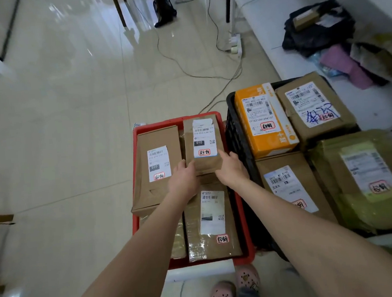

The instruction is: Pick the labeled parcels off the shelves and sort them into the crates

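A red crate (134,138) on the floor holds several brown parcels with white labels. My left hand (183,184) and my right hand (232,170) both grip the near end of one brown labeled parcel (205,157), which lies at the back right of the red crate, on top of other parcels. Another brown parcel (157,167) lies to its left and a third brown parcel (210,223) lies nearer to me. A black crate (234,131) to the right holds an orange parcel (263,120), brown ones and a green bagged one (364,183).
Cables (184,68) run over the glossy tiled floor beyond the crates. A white low shelf (265,27) at the right carries a black bag (316,28) and soft bundles. Furniture legs and someone's shoes stand at the far top. My pink clogs (235,287) are below the red crate.
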The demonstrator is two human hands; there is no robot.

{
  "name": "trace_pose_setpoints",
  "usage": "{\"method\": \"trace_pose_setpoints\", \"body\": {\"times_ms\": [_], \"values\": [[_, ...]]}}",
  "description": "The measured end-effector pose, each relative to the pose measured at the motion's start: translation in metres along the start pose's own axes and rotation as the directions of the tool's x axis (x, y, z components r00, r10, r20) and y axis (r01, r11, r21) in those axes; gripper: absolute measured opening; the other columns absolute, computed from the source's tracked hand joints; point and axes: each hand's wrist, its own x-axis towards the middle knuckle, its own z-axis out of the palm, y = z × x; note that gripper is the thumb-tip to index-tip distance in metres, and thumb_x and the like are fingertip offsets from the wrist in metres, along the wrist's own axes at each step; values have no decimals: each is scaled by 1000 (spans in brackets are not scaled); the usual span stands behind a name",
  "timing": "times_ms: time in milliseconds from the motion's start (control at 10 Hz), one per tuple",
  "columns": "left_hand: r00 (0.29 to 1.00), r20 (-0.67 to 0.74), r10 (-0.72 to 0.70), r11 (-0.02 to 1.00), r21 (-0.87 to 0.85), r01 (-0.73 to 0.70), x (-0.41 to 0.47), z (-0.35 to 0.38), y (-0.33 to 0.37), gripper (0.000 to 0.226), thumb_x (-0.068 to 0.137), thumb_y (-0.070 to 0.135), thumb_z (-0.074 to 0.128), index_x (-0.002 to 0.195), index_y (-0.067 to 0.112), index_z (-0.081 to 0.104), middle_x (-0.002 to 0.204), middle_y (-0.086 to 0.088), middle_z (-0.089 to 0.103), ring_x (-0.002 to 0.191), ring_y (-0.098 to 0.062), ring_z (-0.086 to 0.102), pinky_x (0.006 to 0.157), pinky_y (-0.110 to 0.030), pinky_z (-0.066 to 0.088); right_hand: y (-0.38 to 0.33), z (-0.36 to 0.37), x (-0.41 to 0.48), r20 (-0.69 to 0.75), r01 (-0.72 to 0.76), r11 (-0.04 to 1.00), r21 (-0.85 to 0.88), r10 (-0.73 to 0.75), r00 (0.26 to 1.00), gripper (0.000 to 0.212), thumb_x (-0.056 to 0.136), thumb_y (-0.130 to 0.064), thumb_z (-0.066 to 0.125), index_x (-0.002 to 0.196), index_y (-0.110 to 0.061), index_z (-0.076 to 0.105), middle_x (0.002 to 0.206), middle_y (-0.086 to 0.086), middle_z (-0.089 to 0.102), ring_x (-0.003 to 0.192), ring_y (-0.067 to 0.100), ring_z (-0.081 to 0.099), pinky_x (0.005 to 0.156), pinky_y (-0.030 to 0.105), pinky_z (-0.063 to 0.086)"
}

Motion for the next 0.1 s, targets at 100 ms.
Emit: {"method": "trace_pose_setpoints", "body": {"times_ms": [100], "values": [[999, -12, 51, 998, 31, -51, -25, -12, 9, 63, 91, 14, 51, 148, 21, 25, 155, -9, 21, 137, -30, 30, 102, -42, 41, -1, -10, -35, -42, -5, 1000, -18, 4, 999, 72, 93, -16, 57, 151, -33, 19, 158, 2, 16, 134, 25, 36, 94, 36, 44]]}}
